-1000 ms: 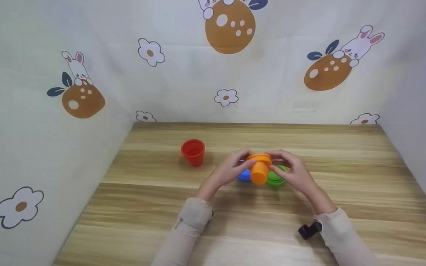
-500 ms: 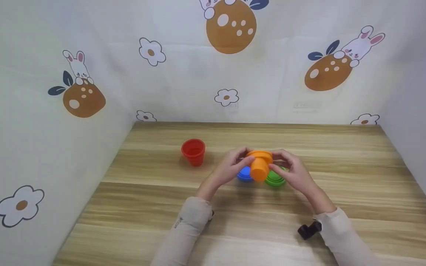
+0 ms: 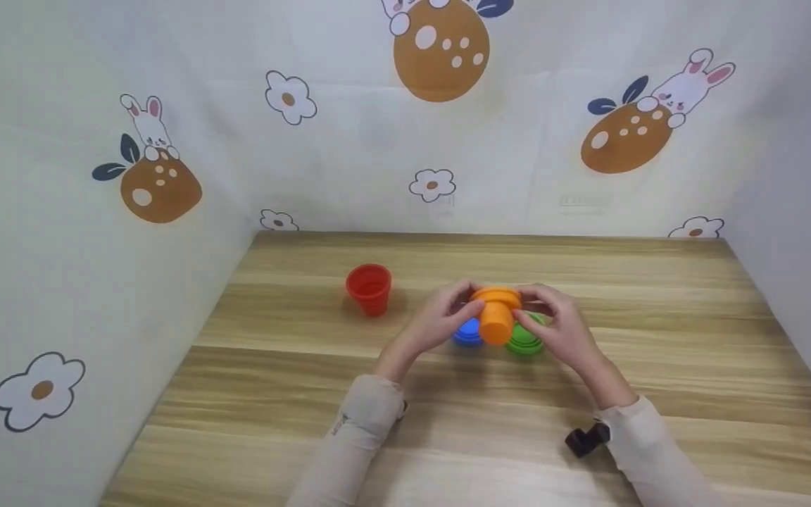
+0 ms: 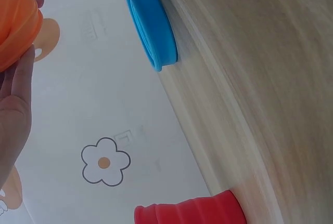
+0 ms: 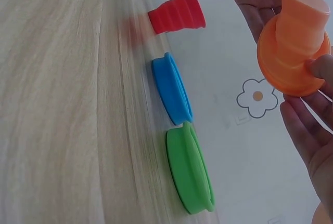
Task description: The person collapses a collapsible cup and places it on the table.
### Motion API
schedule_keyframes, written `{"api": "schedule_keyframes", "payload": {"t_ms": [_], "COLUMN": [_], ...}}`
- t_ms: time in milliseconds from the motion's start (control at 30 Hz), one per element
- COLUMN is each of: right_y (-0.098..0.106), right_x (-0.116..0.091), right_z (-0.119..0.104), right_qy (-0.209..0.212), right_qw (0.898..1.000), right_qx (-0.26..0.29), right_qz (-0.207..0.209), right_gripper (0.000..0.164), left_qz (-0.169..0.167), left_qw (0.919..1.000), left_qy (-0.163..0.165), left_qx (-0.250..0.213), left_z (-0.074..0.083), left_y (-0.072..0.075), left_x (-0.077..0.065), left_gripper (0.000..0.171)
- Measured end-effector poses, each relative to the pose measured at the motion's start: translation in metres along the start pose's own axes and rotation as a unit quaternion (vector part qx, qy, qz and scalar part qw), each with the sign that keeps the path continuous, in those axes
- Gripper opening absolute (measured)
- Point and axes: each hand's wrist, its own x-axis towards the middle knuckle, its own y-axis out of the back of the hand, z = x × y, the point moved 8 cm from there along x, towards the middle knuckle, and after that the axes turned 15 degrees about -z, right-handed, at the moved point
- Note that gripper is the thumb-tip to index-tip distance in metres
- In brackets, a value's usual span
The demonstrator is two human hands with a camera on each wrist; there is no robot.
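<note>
An orange collapsible cup [image 3: 496, 320] is held above the table, its narrow base pushed out toward the wearer and its wide rim away. My left hand [image 3: 442, 313] grips the rim from the left, thumb on the near side. From the right, my right hand [image 3: 559, 325] pinches the same rim between thumb and fingers. In the right wrist view, the orange cup [image 5: 299, 42] shows its flat base and stepped wall. Beneath it on the table are a flattened blue cup [image 3: 468, 333] and a flattened green cup [image 3: 525, 339], partly hidden in the head view.
A red collapsible cup [image 3: 369, 289] stands extended and upright, left of the hands. A black object [image 3: 586, 441] sits by the right sleeve. The wooden table [image 3: 272, 394] meets printed cloth walls [image 3: 349, 162] at the back and sides.
Over the last second, the orange cup has tipped slightly, its base rising a little in the head view. Both hands keep their hold on its rim; the other cups stay put.
</note>
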Motion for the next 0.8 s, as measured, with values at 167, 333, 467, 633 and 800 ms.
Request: {"api": "schedule_keyframes", "payload": {"t_ms": [167, 333, 467, 633, 800], "right_y": [0.002, 0.003, 0.003, 0.0, -0.004], "right_x": [-0.001, -0.002, -0.002, -0.002, -0.002], "right_z": [-0.003, -0.005, -0.005, -0.002, 0.005], "right_qy": [0.004, 0.002, -0.011, -0.033, -0.038], "right_qw": [0.999, 0.998, 0.998, 0.999, 0.996], "right_qx": [-0.033, -0.056, -0.063, -0.034, 0.065], "right_qz": [0.011, 0.017, 0.012, -0.01, -0.043], "right_gripper": [0.026, 0.026, 0.025, 0.026, 0.032], "left_qz": [-0.004, -0.013, -0.017, -0.01, 0.011], "left_qw": [0.9999, 0.9999, 0.9998, 0.9999, 0.9995], "left_qy": [-0.001, 0.0, 0.003, 0.002, -0.013], "left_qx": [0.011, 0.007, 0.001, -0.008, -0.028], "left_z": [0.003, 0.005, 0.004, 0.003, 0.003], "left_y": [-0.003, -0.006, -0.007, -0.006, -0.002], "left_x": [0.001, 0.003, 0.004, 0.004, 0.003], "left_gripper": [0.031, 0.031, 0.031, 0.028, 0.026]}}
